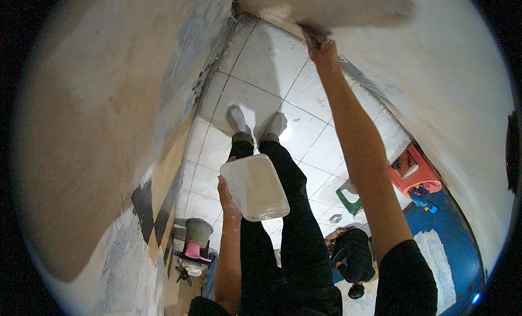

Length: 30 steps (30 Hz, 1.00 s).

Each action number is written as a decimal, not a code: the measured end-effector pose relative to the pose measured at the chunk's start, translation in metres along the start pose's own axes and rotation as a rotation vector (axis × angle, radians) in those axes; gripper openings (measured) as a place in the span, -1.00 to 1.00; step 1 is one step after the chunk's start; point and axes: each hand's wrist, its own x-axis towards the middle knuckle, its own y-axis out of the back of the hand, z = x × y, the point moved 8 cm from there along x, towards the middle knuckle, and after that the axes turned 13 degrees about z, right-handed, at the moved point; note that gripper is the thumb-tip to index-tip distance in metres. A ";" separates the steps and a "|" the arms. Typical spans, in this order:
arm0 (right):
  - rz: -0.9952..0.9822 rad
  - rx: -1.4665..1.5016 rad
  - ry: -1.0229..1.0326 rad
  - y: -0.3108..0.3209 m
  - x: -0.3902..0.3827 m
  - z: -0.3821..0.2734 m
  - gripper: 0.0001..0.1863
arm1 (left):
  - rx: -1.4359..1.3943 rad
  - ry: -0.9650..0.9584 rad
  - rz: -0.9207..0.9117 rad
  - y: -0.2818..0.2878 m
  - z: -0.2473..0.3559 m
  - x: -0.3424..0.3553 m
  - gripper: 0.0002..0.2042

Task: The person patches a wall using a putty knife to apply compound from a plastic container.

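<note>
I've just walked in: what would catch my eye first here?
First, the pale rectangular tub in the left hand, near the middle, above the dark trousers. Next, the right hand, stretched far out at the wall near the top. Then, at lower right, another person in dark clothing, seen from above.

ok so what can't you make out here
Head view:
Left hand: most fingers hidden behind the white rectangular plastic container
Right hand: fingers dark and blurred, so whether it holds anything is unclear
Dark upright shape at far right: cut off by the picture's round edge
</note>
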 end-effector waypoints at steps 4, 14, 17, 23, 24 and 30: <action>-0.172 0.048 0.055 -0.029 -0.015 -0.025 -0.67 | -0.060 0.071 0.073 0.018 -0.007 -0.001 -0.29; 0.265 0.573 -0.238 -0.113 -0.150 -0.178 -0.57 | -0.060 0.008 0.018 0.001 0.009 -0.014 -0.29; 0.358 0.452 -0.439 -0.097 -0.143 -0.126 -0.55 | -0.067 0.002 -0.003 -0.008 0.017 -0.020 -0.30; -0.027 -0.222 0.118 -0.052 -0.066 -0.137 -0.70 | -0.043 0.003 -0.036 -0.013 0.024 -0.021 -0.30; 0.058 -0.729 0.343 -0.050 -0.070 -0.162 -0.71 | -0.029 -0.001 -0.025 -0.012 0.026 -0.021 -0.31; 0.051 -0.653 0.299 -0.129 -0.171 -0.291 -0.62 | 0.013 0.000 -0.121 0.012 0.031 -0.017 -0.40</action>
